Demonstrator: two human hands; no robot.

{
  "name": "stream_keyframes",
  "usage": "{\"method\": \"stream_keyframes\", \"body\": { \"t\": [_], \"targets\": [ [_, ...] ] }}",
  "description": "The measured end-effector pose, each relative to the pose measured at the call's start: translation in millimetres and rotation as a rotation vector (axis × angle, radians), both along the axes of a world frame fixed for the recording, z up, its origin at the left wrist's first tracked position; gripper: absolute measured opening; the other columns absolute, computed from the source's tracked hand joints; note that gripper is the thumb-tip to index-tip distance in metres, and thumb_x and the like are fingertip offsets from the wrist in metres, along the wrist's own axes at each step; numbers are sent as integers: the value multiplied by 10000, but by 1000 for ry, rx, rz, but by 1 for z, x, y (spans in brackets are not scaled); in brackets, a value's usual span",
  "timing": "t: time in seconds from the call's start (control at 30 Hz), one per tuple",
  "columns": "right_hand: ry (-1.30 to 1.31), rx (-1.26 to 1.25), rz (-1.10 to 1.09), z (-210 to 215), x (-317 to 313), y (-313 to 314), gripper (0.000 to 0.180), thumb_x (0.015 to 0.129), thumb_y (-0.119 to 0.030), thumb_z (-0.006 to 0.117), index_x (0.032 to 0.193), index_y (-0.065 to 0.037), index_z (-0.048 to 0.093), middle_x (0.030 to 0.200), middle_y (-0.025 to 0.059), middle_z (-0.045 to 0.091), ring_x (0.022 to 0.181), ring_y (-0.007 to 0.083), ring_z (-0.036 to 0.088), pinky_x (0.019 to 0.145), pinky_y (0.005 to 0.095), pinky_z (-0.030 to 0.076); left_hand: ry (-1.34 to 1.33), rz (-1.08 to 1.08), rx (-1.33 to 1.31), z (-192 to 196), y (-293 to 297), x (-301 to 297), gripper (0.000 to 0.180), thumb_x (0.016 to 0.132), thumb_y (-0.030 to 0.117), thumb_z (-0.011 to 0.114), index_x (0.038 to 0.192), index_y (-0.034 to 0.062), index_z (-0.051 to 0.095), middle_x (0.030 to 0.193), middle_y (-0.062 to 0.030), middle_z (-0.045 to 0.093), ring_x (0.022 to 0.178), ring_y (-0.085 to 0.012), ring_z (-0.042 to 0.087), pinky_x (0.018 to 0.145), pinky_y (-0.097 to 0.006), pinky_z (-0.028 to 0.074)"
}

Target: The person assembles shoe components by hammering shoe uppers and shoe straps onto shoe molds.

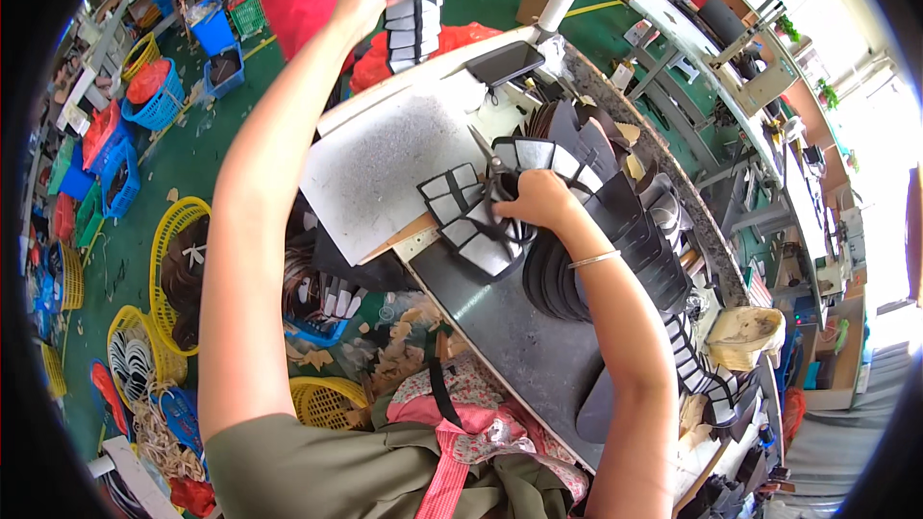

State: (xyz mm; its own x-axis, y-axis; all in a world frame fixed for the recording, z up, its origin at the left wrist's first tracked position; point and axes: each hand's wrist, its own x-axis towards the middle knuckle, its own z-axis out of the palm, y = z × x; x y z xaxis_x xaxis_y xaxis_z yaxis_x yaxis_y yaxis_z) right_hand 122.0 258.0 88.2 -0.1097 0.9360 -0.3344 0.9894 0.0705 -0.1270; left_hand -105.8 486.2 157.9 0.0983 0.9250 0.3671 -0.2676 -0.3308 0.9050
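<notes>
My left hand [363,2] is stretched far out beyond the bench, its fingers closed on the top of a hanging strip of white pieces with black edges [415,14]. Over the bench, my right hand [538,200] is closed around the dark handles of a pair of scissors [496,165], whose blades point away to the upper left. Under and beside it lie more black-edged white pieces [456,194], joined in rows. Stacked dark curved pieces [555,279] sit just to the right of these, partly hidden by my right forearm.
A white board [385,149] covers the bench's left part, with a dark flat tray [505,61] behind it. Across from me stands a person in a red apron [298,0], a hand close to mine. Yellow baskets [165,274] and blue baskets [159,106] stand on the green floor.
</notes>
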Motion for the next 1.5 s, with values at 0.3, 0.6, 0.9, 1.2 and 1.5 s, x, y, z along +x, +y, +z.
{"method": "stream_keyframes", "body": {
  "t": [0.3, 0.6, 0.9, 1.2, 1.5],
  "targets": [
    [161, 386, -190, 27, -11, -71, 320, 784, -305, 660, 777, 14, 642, 790, 191, 635, 749, 351, 637, 676, 410, 518, -235, 151, -151, 3, 130, 23, 170, 727, -8, 560, 867, -104, 551, 865, -163, 589, 768, -254, 611, 756, -445, 552],
    [379, 478, -317, 30, 38, -152, 243, 783, -228, 668, 765, 6, 602, 703, 138, 589, 638, 308, 601, 579, 379, 482, -349, 617, -510, -65, 125, -100, 254, 837, 88, 505, 1041, -61, 478, 1109, -215, 507, 946, -378, 582, 784, -512, 549],
    [568, 464, -464, 9, 43, -159, 172, 795, -137, 665, 766, 26, 622, 674, 131, 601, 555, 235, 600, 524, 300, 479, -340, 673, -409, -66, 90, -188, 271, 885, 162, 496, 986, -87, 463, 986, -228, 548, 817, -343, 623, 681, -504, 573],
    [49, 488, 482, -113, -142, -103, 373, 773, -281, 602, 1071, -57, 594, 1231, 169, 466, 1077, 399, 456, 912, 497, 376, -68, 474, -180, -39, 40, -91, 285, 880, 134, 484, 1005, -122, 480, 980, -190, 569, 856, -291, 633, 732, -432, 586],
    [117, 748, 547, -119, -131, -104, 245, 725, -135, 545, 874, 41, 626, 1127, 165, 480, 935, 365, 497, 895, 432, 407, -37, 497, -212, -34, 14, -116, 299, 882, 152, 496, 1019, -113, 504, 979, -183, 581, 877, -266, 631, 753, -401, 581]
  ]
}}
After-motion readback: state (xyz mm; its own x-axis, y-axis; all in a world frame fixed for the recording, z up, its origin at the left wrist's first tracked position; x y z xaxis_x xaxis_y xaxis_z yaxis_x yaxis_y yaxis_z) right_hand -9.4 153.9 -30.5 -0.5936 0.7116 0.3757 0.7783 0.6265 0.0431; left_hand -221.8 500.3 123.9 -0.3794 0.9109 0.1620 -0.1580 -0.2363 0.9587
